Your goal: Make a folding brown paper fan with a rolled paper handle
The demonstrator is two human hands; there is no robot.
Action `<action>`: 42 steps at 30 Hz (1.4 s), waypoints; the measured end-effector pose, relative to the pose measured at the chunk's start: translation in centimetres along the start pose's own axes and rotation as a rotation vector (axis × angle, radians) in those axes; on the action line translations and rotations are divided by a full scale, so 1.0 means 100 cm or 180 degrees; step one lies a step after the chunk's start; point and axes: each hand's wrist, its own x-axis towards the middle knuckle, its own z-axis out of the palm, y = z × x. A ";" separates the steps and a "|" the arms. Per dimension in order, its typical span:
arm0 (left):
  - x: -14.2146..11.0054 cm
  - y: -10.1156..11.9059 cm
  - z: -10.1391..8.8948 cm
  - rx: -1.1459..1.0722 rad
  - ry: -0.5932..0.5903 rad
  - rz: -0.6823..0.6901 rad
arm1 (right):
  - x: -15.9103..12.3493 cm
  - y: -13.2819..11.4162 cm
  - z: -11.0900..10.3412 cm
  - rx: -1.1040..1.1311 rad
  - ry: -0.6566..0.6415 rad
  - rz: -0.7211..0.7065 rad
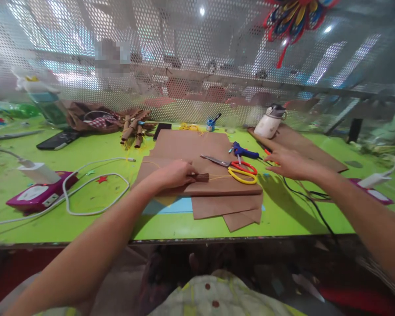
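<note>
My left hand is closed on a small brown paper roll, low over the stacked brown paper sheets. A thin yellow string runs rightward from the roll. Scissors with one red and one yellow handle lie on the sheets, blades pointing left. Beyond them rests a blue glue gun. My right hand hovers right of the glue gun with fingers apart; a red-orange object shows beside its fingers, mostly hidden.
Brown paper rolls with yellow string are piled at back left, near a black phone. A white cable loops from a purple power strip. A white bottle leans at back right. A black cord crosses the front edge.
</note>
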 end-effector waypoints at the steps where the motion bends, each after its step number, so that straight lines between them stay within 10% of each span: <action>1: 0.000 0.002 -0.001 0.0073 -0.0110 -0.0011 | -0.005 -0.017 0.006 -0.0239 0.0073 -0.0170; 9: 0.004 -0.004 0.006 0.0376 -0.0159 0.0072 | -0.042 -0.152 0.085 -0.1178 -0.0245 -0.1785; 23: 0.003 -0.006 0.013 0.0339 -0.0180 -0.0066 | -0.081 -0.139 0.085 0.0017 0.0725 -0.1879; 30: -0.001 -0.005 0.001 -0.0230 0.0087 -0.0576 | -0.068 -0.115 0.004 -0.0460 0.2729 0.0311; 35: -0.001 -0.016 0.001 -0.1086 0.0224 -0.0761 | -0.003 -0.059 -0.008 0.1086 0.2504 0.0873; 39: -0.001 -0.025 0.007 -0.1555 0.0352 -0.1048 | 0.005 -0.074 -0.013 0.0675 0.3106 0.0532; 42: -0.001 -0.030 0.007 -0.1757 0.0729 -0.1317 | -0.008 -0.115 0.007 -0.0085 0.3009 -0.0579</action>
